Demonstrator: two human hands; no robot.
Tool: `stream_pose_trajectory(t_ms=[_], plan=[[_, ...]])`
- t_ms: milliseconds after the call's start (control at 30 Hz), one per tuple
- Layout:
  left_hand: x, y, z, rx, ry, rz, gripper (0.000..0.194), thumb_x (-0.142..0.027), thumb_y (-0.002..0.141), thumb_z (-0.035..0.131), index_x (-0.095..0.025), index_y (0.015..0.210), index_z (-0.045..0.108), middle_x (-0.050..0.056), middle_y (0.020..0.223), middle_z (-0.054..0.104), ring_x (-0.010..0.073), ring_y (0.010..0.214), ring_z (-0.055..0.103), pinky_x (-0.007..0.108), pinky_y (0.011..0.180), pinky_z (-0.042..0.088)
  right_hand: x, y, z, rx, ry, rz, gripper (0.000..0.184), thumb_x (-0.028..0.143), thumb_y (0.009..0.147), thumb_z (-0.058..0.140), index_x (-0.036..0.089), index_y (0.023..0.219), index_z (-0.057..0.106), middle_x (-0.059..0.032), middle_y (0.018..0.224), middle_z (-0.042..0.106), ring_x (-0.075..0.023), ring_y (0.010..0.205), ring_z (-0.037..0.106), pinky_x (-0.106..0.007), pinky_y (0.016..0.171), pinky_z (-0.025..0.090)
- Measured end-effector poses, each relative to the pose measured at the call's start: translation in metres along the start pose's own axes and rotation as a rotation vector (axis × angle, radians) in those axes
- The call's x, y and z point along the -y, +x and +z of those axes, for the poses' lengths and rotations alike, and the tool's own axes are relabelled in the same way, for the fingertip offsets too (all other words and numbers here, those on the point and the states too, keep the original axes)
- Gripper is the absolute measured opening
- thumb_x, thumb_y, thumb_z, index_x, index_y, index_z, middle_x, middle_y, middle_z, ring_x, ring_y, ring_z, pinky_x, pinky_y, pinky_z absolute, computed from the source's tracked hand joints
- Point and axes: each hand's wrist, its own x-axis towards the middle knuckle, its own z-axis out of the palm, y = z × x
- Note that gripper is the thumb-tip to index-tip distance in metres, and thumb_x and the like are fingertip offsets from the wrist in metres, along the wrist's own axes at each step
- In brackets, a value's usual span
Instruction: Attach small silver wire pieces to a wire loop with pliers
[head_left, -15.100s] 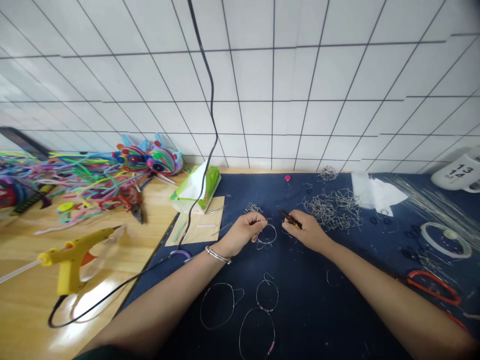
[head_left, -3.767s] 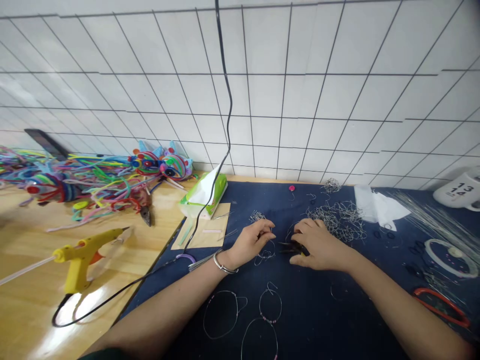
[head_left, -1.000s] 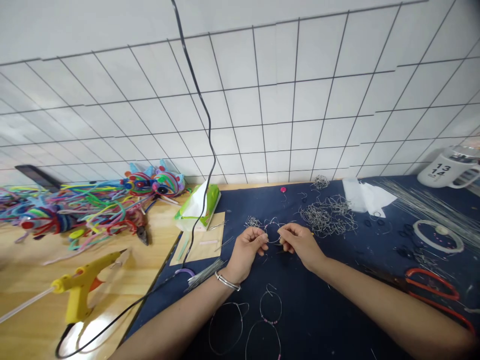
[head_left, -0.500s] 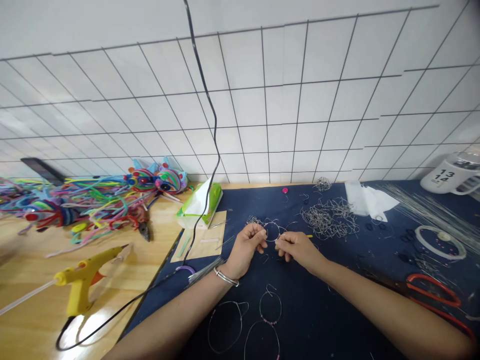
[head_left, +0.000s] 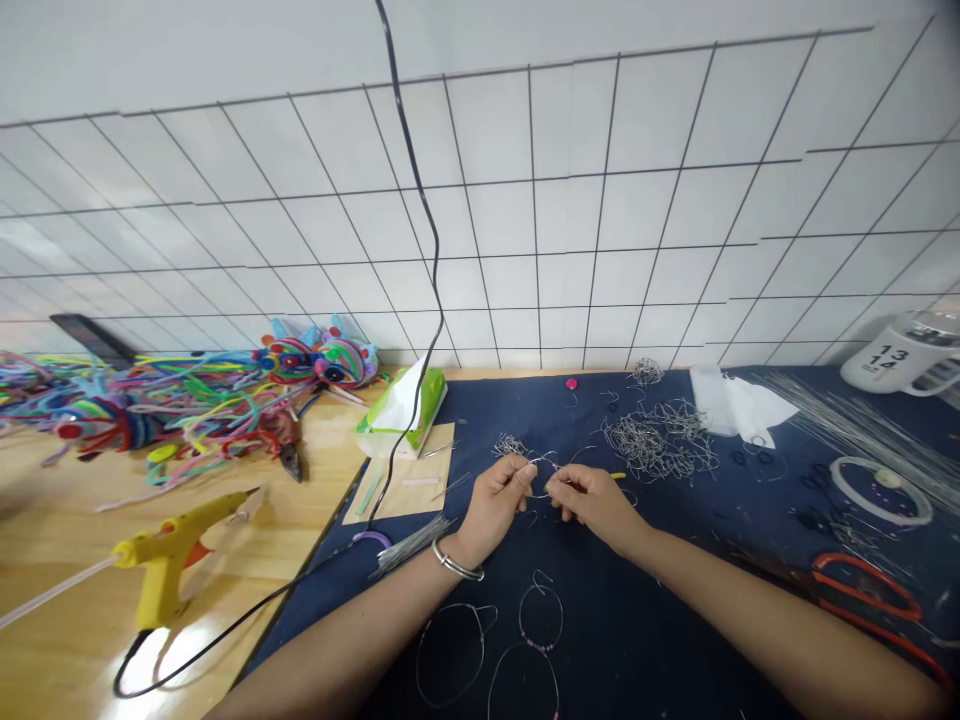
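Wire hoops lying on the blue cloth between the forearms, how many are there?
3: a left hoop, a small hoop to its right, and a large hoop below that, cut off at the bottom edge. Others may be hidden.

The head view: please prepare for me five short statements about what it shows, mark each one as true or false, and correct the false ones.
1. The left hand and the right hand hold a bent wire between them. True.
2. The yellow glue gun lies on the blue cloth. False: it lies on the wooden tabletop.
3. A silver bracelet is on the left arm. True.
4. The white mug is near the picture's left edge. False: it is near the right edge.
5. The tangled wire pile is right of the tissue packet in the picture. True.
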Motion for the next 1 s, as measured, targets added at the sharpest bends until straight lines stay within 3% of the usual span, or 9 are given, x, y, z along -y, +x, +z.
stream_pose_trajectory(t_ms=[233,367,567,767,1000], plan=[[0.004,-0.001,0.006,-0.103,-0.144,-0.069,0.027,-0.042,0.079,0.050,-0.016,0.074,0.052,-0.006,0.051,0.041,0.0046,0.042,0.034,0.017,0.042,0.027,-0.003,-0.004,0.018,-0.069,0.023,-0.043,0.024,0.039,0.082,0.045,0.018,0.080,0.057,0.0015,0.065,0.055,-0.0080,0.055,0.050,-0.020,0.054,0.039],[0.005,0.002,0.006,-0.053,-0.207,-0.126,0.029,-0.044,0.078,0.051,-0.015,0.074,0.052,-0.006,0.051,0.041,0.0040,0.040,0.032,0.017,0.039,0.024,-0.003,-0.004,0.020,-0.072,0.060,-0.026,0.025,0.041,0.081,0.046,0.018,0.080,0.056,0.0011,0.066,0.054,-0.0086,0.055,0.049,-0.020,0.053,0.039],[0.002,0.002,0.002,0.034,-0.111,-0.104,0.027,-0.042,0.079,0.050,-0.015,0.074,0.053,-0.005,0.053,0.044,0.0049,0.042,0.036,0.017,0.041,0.026,0.001,-0.003,0.012,-0.115,0.099,-0.006,0.027,0.044,0.081,0.045,0.018,0.084,0.054,0.0017,0.065,0.053,-0.0088,0.054,0.048,-0.021,0.051,0.038],[-0.006,-0.002,0.002,0.011,-0.018,-0.051,0.024,-0.040,0.081,0.049,-0.016,0.080,0.055,-0.005,0.053,0.043,0.0062,0.045,0.037,0.018,0.045,0.029,0.002,-0.004,0.013,-0.127,0.018,-0.039,0.025,0.040,0.083,0.042,0.018,0.080,0.055,0.0023,0.064,0.053,-0.0087,0.054,0.048,-0.021,0.055,0.038],[-0.002,0.001,0.002,0.013,-0.092,-0.105,0.028,-0.043,0.078,0.051,-0.016,0.076,0.056,-0.006,0.049,0.040,0.0055,0.041,0.031,0.018,0.041,0.024,0.001,-0.003,0.013,-0.095,-0.050,-0.082,0.020,0.035,0.082,0.045,0.018,0.075,0.054,0.0031,0.061,0.051,-0.0092,0.057,0.048,-0.022,0.058,0.039]])
